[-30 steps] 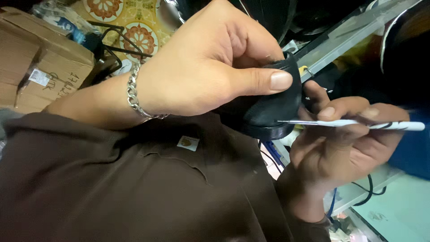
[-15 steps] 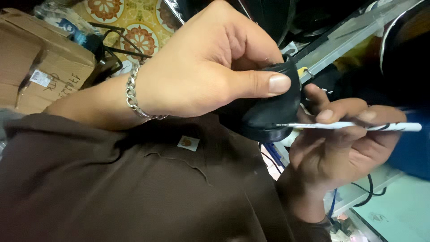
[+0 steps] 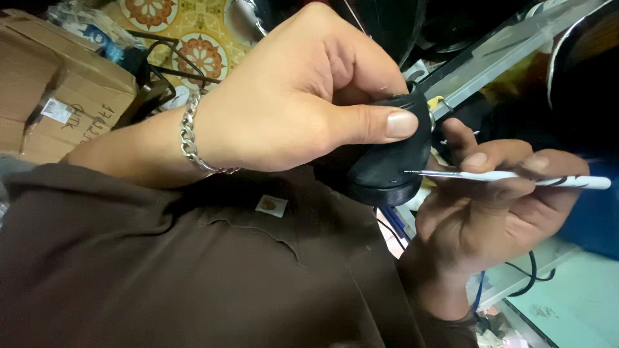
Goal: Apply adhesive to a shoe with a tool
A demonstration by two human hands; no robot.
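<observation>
Patterned floor with clutter

Cardboard boxes [image 3: 45, 96] are sitting on the yellow floral-tiled floor [image 3: 213, 29], with a black wire stand [image 3: 158, 71] and a crumpled plastic wrapper [image 3: 90, 26] lying just beside them.

Shoe [image 3: 387, 171] between left hand [image 3: 290, 103] and right hand [image 3: 496, 206], cardboard boxes [image 3: 45, 96] far left

Not much moved here tbh. The thin white tool [image 3: 509, 176] in the right hand [image 3: 496, 212] has slid in a bit: a second ago its metal tip sat just below the edge of the black shoe [image 3: 387, 169], now the tip touches the shoe's side just above the sole. The tool also sits a touch lower at the handle end. The left hand [image 3: 296, 103] gripping the shoe has shifted only a hair.
</observation>
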